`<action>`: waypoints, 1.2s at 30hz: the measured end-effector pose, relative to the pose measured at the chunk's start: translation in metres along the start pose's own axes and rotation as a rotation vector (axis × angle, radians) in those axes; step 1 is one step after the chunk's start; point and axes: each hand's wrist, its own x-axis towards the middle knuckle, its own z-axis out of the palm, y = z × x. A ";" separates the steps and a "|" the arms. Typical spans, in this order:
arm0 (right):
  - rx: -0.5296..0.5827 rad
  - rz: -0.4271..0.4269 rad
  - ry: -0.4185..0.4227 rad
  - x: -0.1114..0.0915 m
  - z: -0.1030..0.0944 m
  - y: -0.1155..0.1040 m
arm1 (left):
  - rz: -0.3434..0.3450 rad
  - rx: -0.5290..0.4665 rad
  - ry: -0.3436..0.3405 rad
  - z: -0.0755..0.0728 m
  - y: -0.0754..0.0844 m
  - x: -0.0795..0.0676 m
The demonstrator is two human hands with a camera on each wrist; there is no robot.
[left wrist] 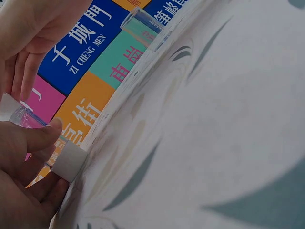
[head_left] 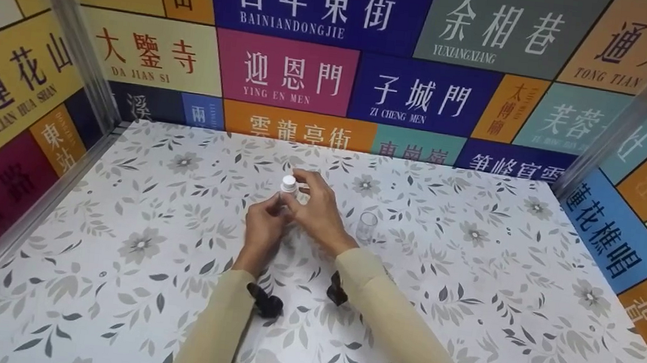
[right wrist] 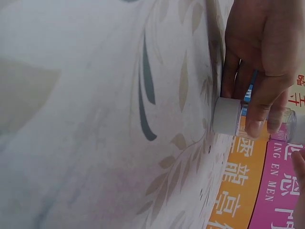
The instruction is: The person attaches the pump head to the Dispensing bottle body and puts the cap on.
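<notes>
A small clear bottle (head_left: 287, 192) stands upright, with a white screw cap (head_left: 288, 181) on top and a wide white base (left wrist: 69, 161) against the tablecloth. My left hand (head_left: 263, 226) pinches the bottle's clear body low down between thumb and fingers. Around the cap, my right hand (head_left: 320, 208) has its fingers spread, with the thumb (right wrist: 299, 163) a small gap from the cap in the right wrist view. In the left wrist view, other fingers of that hand hang straight beside the cap. To the right stands an empty clear cup (head_left: 367, 227).
A white tablecloth (head_left: 164, 321) with grey leaves and flowers covers the table. Panels with coloured signs (head_left: 286, 75) rise behind and at both sides, with clear posts (head_left: 81, 54) at the corners. Black wrist cameras (head_left: 267, 303) sit at both sleeves.
</notes>
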 end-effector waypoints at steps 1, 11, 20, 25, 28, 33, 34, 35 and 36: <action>0.010 -0.011 0.005 0.000 0.000 0.001 | 0.000 0.001 0.000 0.000 0.000 0.000; 0.073 -0.005 0.028 0.001 0.003 0.001 | 0.019 -0.010 -0.001 -0.001 0.001 0.000; 0.054 0.037 0.042 -0.001 0.005 -0.003 | 0.027 -0.005 0.008 -0.001 0.001 -0.001; -0.016 0.054 0.043 -0.002 0.005 -0.003 | 0.064 0.046 0.021 -0.002 0.000 -0.001; -0.037 0.081 0.039 -0.003 0.004 -0.003 | 0.048 0.048 0.012 -0.001 0.001 -0.002; -0.027 0.072 0.041 -0.002 0.004 -0.003 | 0.017 0.013 -0.011 -0.001 0.002 -0.002; -0.022 0.063 0.040 -0.002 0.004 -0.004 | 0.016 0.005 -0.014 -0.001 0.002 -0.002; -0.016 0.048 0.040 -0.002 0.004 -0.004 | 0.014 -0.001 -0.014 0.000 0.002 -0.002; -0.015 0.037 0.035 -0.001 0.004 -0.004 | 0.015 -0.008 -0.013 0.000 0.002 -0.002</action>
